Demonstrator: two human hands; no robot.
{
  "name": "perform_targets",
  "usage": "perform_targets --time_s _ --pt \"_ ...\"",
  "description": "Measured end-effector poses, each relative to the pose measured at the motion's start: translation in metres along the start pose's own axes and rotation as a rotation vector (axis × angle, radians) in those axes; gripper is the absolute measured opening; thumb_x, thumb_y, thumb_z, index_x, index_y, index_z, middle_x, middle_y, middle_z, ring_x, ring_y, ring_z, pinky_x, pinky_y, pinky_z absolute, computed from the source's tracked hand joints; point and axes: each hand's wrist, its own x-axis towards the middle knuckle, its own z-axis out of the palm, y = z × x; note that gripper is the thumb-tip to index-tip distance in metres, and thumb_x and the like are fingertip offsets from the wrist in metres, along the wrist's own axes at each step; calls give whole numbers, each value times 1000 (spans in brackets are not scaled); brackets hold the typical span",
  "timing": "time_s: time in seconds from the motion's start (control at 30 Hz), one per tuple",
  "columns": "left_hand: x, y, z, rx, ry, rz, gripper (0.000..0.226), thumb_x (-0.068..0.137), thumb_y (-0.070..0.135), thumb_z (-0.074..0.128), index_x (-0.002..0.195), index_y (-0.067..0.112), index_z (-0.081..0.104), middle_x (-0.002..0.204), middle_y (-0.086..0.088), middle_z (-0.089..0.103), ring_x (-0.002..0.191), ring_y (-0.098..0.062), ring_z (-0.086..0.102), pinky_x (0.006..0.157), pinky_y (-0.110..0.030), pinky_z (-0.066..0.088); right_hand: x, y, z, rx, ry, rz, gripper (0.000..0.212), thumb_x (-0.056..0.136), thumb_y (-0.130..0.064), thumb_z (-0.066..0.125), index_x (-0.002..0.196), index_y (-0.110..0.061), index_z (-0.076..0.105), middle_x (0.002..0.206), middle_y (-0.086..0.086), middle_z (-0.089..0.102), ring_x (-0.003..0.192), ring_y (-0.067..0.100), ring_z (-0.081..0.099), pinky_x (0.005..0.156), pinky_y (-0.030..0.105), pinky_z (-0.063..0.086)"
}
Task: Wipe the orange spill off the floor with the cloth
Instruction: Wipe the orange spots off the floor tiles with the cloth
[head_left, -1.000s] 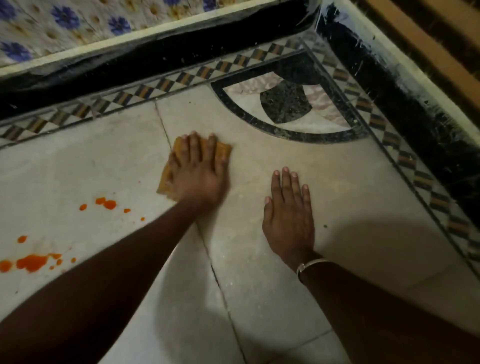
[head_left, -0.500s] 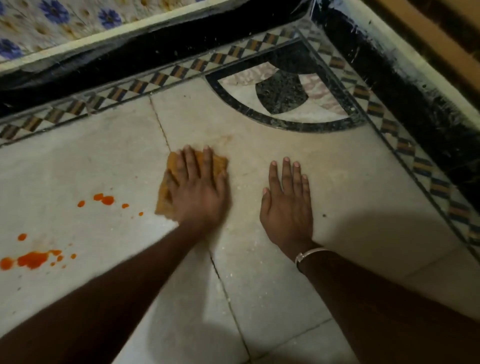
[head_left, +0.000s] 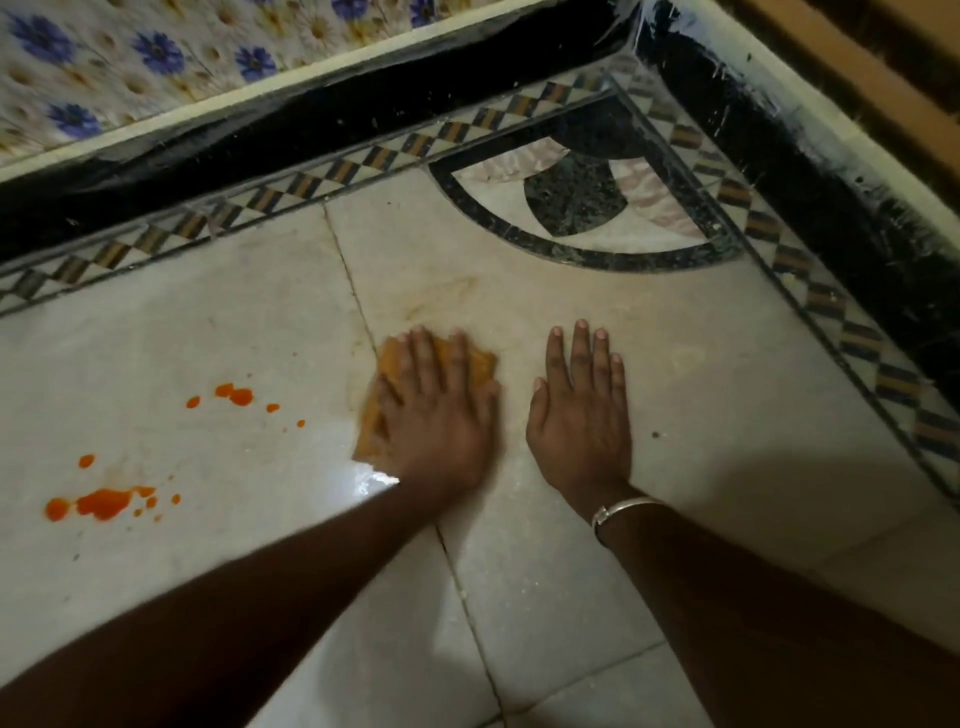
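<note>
A yellow-orange cloth (head_left: 375, 415) lies flat on the pale marble floor (head_left: 208, 322), pressed down under my left hand (head_left: 441, 410), whose fingers are spread over it. My right hand (head_left: 579, 415) rests flat on the floor just to the right, fingers apart, holding nothing; a silver bangle sits on its wrist. The orange spill is to the left of the cloth: small drops (head_left: 236, 396) at mid-left and a bigger puddle (head_left: 104, 503) with splashes nearer the left edge. A faint orange smear (head_left: 441, 296) shows on the floor beyond the cloth.
A black skirting (head_left: 311, 130) under a flowered wall runs along the back, and another black skirting (head_left: 831, 197) along the right; they meet in a corner. A checkered border and a black-and-pink inlay (head_left: 571, 202) fill that corner of the floor.
My left hand has slid the cloth toward me and slightly right, closer to my right hand, leaving a faint smear where it was. My right hand stays planted.
</note>
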Motion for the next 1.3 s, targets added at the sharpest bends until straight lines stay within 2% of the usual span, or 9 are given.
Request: perform_targets --time_s 0.17,0.37,0.53,0.63,0.73,0.83,0.93,1.13,1.3 --pt "66 19 -10 -8 -91 203 74 101 73 4 165 37 1 175 -5 -6 160 -25 -11 125 -56 -11 1 2 2 -12 -4 -20 64 102 -38 20 162 -14 16 169 16 11 157 32 8 126 49 14" --pt "39 -46 -11 -1 55 -96 77 100 74 3 165 33 4 175 -10 4 161 -26 -2 126 -59 -4 1 2 4 25 -10 -7 64 103 -38 23 162 -14 17 169 15 11 157 32 7 126 49 13" --pt "-5 2 7 26 75 -7 81 101 76 12 166 27 7 174 -11 3 160 -26 -4 122 -48 -17 1 0 3 31 1 2 65 101 -38 25 161 -14 21 169 16 15 157 32 11 126 50 14" --pt "36 4 -14 9 -98 20 87 97 80 8 165 27 -7 174 -8 -14 159 -26 -18 123 -52 -21 -1 0 -2 43 -54 -15 65 101 -38 26 162 -16 18 169 15 12 157 32 9 126 49 11" --pt "45 -7 -33 2 -41 -113 97 95 77 36 164 14 9 173 -16 6 159 -37 5 124 -57 -5 2 2 -17 98 -164 -26 66 102 -38 32 163 -20 12 171 11 3 158 29 1 127 46 4" --pt "20 -8 -46 183 -5 -29 56 91 46 60 132 10 46 136 -21 49 123 -42 46 102 -56 40 13 13 -42 201 -259 -17 65 99 -33 45 160 -23 24 170 8 13 156 28 11 126 41 12" --pt "21 -17 -68 232 -92 8 33 96 24 57 125 10 48 126 -19 53 115 -41 54 87 -52 50 22 19 -71 282 -267 43 49 97 -24 48 145 -15 49 153 13 42 141 32 38 117 40 30" --pt "26 -17 -141 -411 -13 -259 35 89 50 75 92 17 64 89 -9 70 77 -26 66 70 -40 59 72 67 -143 384 -422 177 38 102 -8 35 129 6 59 134 26 57 126 38 54 104 40 43" --pt "28 5 -200 -658 -44 -318 34 98 30 69 123 7 65 103 -13 71 91 -29 69 71 -39 57 78 99 -193 262 -372 109 37 104 -1 34 134 8 54 140 28 54 130 39 53 107 43 39"
